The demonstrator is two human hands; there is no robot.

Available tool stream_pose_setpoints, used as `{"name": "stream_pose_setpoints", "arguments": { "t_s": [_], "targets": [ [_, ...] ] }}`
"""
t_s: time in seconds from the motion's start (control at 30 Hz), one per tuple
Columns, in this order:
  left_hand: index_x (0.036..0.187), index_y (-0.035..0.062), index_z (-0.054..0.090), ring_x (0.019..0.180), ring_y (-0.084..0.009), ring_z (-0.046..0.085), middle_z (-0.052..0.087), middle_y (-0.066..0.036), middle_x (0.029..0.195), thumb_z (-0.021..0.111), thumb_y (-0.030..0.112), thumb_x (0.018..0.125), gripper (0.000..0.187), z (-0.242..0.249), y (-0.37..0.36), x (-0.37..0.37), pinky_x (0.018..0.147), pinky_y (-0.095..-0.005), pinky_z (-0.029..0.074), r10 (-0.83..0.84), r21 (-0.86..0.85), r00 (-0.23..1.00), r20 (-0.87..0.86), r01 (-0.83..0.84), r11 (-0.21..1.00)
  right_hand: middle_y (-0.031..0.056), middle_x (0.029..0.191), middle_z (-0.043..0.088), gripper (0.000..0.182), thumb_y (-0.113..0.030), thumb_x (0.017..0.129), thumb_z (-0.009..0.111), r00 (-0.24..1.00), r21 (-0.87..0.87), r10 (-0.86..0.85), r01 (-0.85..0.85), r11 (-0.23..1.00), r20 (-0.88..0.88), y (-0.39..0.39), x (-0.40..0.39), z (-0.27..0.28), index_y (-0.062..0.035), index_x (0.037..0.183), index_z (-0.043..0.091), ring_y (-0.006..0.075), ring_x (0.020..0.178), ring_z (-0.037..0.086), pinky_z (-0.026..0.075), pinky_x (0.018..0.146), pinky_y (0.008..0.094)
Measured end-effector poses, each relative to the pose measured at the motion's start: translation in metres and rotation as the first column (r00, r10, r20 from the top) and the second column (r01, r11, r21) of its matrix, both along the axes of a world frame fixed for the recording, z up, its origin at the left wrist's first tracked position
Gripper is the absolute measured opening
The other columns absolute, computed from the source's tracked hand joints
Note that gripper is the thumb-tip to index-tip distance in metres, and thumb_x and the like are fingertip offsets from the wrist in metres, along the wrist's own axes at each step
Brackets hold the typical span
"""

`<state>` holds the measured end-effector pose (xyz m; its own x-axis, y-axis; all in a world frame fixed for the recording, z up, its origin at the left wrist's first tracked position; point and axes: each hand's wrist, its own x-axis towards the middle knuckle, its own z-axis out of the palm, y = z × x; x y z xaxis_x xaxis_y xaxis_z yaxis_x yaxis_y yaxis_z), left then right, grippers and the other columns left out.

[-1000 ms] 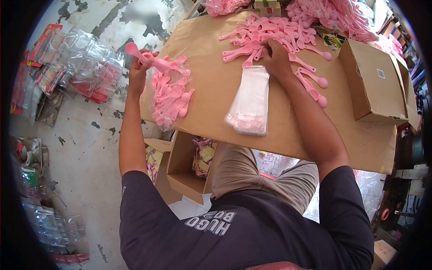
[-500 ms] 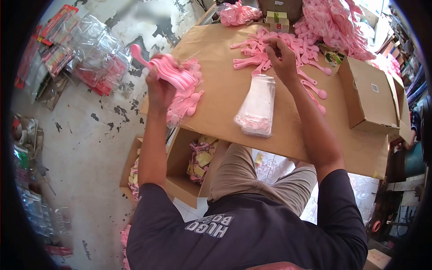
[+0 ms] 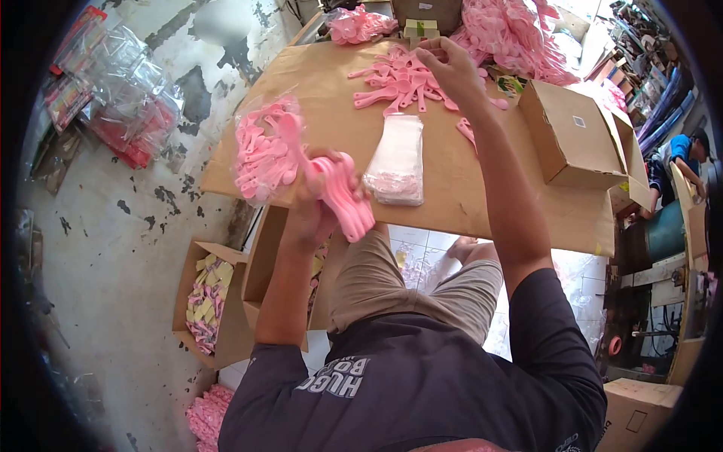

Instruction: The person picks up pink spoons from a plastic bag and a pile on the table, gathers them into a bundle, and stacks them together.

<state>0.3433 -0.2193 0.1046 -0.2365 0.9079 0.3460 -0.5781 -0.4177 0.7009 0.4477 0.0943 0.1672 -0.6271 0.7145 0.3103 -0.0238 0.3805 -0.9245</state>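
Observation:
My left hand [image 3: 320, 200] is closed around a nested stack of pink spoons [image 3: 346, 207], held over the table's near edge; one spoon sticks up out of line. My right hand [image 3: 448, 68] is raised over the far part of the table, its fingers loosely bent and apart, with nothing visible in them. Below it spreads a heap of loose pink spoons [image 3: 392, 87]. Between my arms lies a stack of clear plastic bags [image 3: 399, 158]. A clear bag filled with pink spoons [image 3: 263, 151] rests on the left, just beyond my left hand.
An open cardboard box [image 3: 568, 132] stands on the table's right side. Bagged pink spoons [image 3: 512, 38] are piled at the back. Boxes of pink and yellow pieces [image 3: 209, 301] stand on the floor at left. A person [image 3: 678, 162] bends at far right.
My left hand has moved down and right with its spoons, away from above the filled bag. My right hand has stayed over the spoon heap, slightly farther back. The view has shifted.

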Motion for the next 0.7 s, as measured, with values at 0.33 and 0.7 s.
{"name": "stream_pose_setpoints", "arguments": {
  "t_s": [0.33, 0.7],
  "targets": [
    [0.128, 0.0074, 0.051, 0.087, -0.0149, 0.065, 0.060, -0.006, 0.100, 0.063, 0.020, 0.102, 0.032, -0.031, -0.016, 0.074, 0.080, -0.0318, 0.057, -0.150, -0.362, 0.984, -0.097, 0.106, 0.926, 0.0086, 0.089, 0.072, 0.036, -0.033, 0.102, 0.068, 0.926, -0.146, 0.370, -0.357, 0.922, 0.069, -0.204, 0.095, -0.038, 0.0035, 0.100, 0.070, 0.0110, 0.083, 0.066, 0.054, 0.076, 0.0275],
    [0.140, 0.0097, 0.043, 0.092, -0.0153, 0.063, 0.057, -0.006, 0.111, 0.064, 0.032, 0.099, 0.052, -0.118, -0.062, 0.143, 0.080, -0.0322, 0.057, -0.201, -0.474, 0.949, 0.244, 0.298, 0.829, 0.0073, 0.096, 0.073, 0.032, -0.026, 0.111, 0.053, 0.983, -0.493, -0.025, -0.070, 0.867, -0.184, -0.288, 0.134, -0.142, 0.0018, 0.104, 0.068, 0.0074, 0.085, 0.062, 0.051, 0.082, 0.0243]
  ]
}}
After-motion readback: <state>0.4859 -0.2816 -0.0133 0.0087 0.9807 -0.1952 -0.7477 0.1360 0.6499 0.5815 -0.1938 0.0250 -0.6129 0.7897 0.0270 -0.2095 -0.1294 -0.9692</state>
